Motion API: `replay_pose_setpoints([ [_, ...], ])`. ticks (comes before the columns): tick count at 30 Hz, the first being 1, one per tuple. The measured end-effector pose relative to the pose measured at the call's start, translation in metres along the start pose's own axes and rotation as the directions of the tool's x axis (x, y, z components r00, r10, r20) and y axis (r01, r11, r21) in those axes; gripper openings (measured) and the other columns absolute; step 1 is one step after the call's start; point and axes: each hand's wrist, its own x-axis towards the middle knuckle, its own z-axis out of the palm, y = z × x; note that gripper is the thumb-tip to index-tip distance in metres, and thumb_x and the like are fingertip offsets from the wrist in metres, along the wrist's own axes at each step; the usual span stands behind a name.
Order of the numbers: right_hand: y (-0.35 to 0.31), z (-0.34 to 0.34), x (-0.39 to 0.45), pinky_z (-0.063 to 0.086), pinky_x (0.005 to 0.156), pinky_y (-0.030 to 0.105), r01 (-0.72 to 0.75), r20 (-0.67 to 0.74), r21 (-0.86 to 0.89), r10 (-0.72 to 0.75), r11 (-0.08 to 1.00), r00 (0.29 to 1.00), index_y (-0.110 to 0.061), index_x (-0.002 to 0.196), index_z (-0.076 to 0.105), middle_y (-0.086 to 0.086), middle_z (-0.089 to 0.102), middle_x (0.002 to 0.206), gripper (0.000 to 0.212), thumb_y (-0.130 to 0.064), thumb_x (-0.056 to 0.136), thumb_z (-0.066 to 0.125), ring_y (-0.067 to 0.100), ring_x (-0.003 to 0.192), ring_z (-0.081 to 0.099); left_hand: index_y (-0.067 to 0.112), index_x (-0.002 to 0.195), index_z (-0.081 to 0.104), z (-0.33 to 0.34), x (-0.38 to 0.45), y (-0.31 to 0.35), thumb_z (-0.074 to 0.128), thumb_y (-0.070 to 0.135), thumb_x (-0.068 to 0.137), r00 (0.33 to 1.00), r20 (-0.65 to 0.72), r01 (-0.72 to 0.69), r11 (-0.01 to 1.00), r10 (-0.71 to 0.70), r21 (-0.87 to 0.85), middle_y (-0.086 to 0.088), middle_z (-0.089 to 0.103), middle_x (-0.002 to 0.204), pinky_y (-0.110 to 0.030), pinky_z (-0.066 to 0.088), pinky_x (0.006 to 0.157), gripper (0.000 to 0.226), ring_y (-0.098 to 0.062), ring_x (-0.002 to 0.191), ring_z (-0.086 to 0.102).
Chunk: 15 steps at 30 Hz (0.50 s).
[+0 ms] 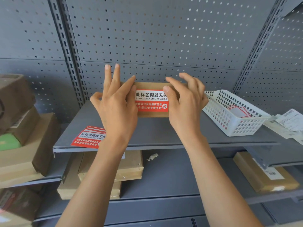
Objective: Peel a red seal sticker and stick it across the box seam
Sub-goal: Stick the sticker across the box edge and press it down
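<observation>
A small brown cardboard box [152, 114] stands on the grey shelf [164, 133] against the pegboard. A red and white seal sticker [151, 100] lies on the box's front face. My left hand [114, 105] holds the box's left side, with its index finger and thumb on the sticker's left end. My right hand [183, 102] holds the right side, its thumb pressing the sticker's right end. A stack of spare red seal stickers [87, 138] lies at the shelf's front left.
A white plastic basket [236, 115] holding used sticker backings stands to the right. Paper slips [288, 123] lie beyond it. Cardboard parcels [24, 128] are stacked at the left and on the lower shelves [124, 167].
</observation>
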Motion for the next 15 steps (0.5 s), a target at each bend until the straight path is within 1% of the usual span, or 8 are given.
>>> replay_pose_setpoints([
  [2, 0.001, -0.001, -0.001, 0.022, 0.105, 0.043, 0.011, -0.002, 0.01, -0.011, 1.0, 1.0, -0.028, 0.125, 0.072, -0.001, 0.054, 0.147, 0.033, -0.035, 0.101, 0.05, 0.022, 0.14, 0.037, 0.023, 0.128, 0.069, -0.001, 0.0, -0.001, 0.05, 0.014, 0.105, 1.0, 0.013, -0.007, 1.0, 0.007, 0.003, -0.006, 0.043, 0.16, -0.028, 0.014, 0.09, 0.031, -0.022, 0.155, 0.026],
  [4, 0.002, -0.003, -0.001, 0.022, 0.107, 0.046, 0.024, 0.015, 0.002, -0.024, 1.0, 1.0, -0.028, 0.128, 0.07, -0.001, 0.053, 0.149, 0.038, -0.033, 0.102, 0.043, 0.022, 0.142, 0.036, 0.023, 0.131, 0.067, -0.003, 0.001, -0.004, 0.047, 0.014, 0.106, 0.999, 0.047, -0.028, 1.0, 0.027, 0.012, -0.006, 0.042, 0.16, -0.033, 0.016, 0.093, 0.033, -0.022, 0.156, 0.024],
  [5, 0.003, -0.004, 0.0, 0.022, 0.109, 0.048, 0.034, 0.033, -0.008, -0.034, 0.999, 0.999, -0.028, 0.131, 0.068, -0.001, 0.052, 0.151, 0.041, -0.035, 0.103, 0.039, 0.022, 0.143, 0.035, 0.024, 0.134, 0.065, -0.005, 0.002, -0.006, 0.046, 0.017, 0.107, 0.996, 0.076, -0.047, 0.999, 0.045, 0.015, -0.006, 0.041, 0.161, -0.036, 0.018, 0.094, 0.034, -0.022, 0.156, 0.023],
  [7, 0.005, -0.008, 0.002, 0.022, 0.111, 0.051, 0.063, 0.096, -0.041, -0.059, 0.997, 0.994, -0.027, 0.138, 0.062, -0.001, 0.047, 0.156, 0.051, -0.05, 0.101, 0.036, 0.021, 0.147, 0.031, 0.026, 0.139, 0.061, -0.009, 0.003, -0.01, 0.049, 0.029, 0.106, 0.986, 0.147, -0.078, 0.997, 0.074, 0.016, -0.004, 0.038, 0.163, -0.041, 0.022, 0.098, 0.035, -0.02, 0.157, 0.018],
  [9, 0.008, -0.011, 0.002, 0.022, 0.113, 0.052, 0.113, 0.168, -0.096, -0.096, 0.989, 0.981, -0.027, 0.144, 0.055, -0.001, 0.04, 0.161, 0.066, -0.066, 0.093, 0.042, 0.021, 0.15, 0.026, 0.027, 0.142, 0.057, -0.013, 0.004, -0.013, 0.056, 0.045, 0.1, 0.975, 0.206, -0.097, 0.995, 0.087, 0.036, -0.003, 0.033, 0.165, -0.048, 0.027, 0.103, 0.045, -0.018, 0.158, 0.014],
  [10, 0.009, -0.011, 0.002, 0.023, 0.113, 0.053, 0.138, 0.194, -0.115, -0.114, 0.984, 0.974, -0.027, 0.146, 0.052, -0.001, 0.037, 0.162, 0.07, -0.069, 0.09, 0.047, 0.021, 0.151, 0.025, 0.028, 0.144, 0.056, -0.015, 0.004, -0.014, 0.059, 0.048, 0.098, 0.97, 0.226, -0.103, 0.994, 0.091, 0.041, -0.003, 0.031, 0.166, -0.053, 0.028, 0.104, 0.05, -0.018, 0.158, 0.012],
  [12, 0.014, -0.012, 0.003, 0.025, 0.113, 0.055, 0.163, 0.218, -0.12, -0.134, 0.979, 0.967, -0.027, 0.148, 0.049, 0.001, 0.035, 0.164, 0.07, -0.064, 0.09, 0.056, 0.024, 0.152, 0.023, 0.029, 0.145, 0.055, -0.016, 0.004, -0.016, 0.064, 0.045, 0.096, 0.963, 0.25, -0.113, 0.993, 0.104, 0.023, -0.003, 0.028, 0.167, -0.057, 0.028, 0.106, 0.052, -0.018, 0.159, 0.01],
  [15, 0.02, -0.014, 0.005, 0.022, 0.112, 0.056, 0.157, 0.237, -0.087, -0.132, 0.984, 0.962, -0.026, 0.15, 0.048, 0.002, 0.033, 0.165, 0.061, -0.049, 0.095, 0.061, 0.027, 0.152, 0.022, 0.03, 0.145, 0.054, -0.017, 0.003, -0.021, 0.065, 0.031, 0.098, 0.951, 0.271, -0.149, 0.989, 0.146, -0.009, -0.002, 0.027, 0.167, -0.054, 0.026, 0.106, 0.048, -0.019, 0.159, 0.011],
])
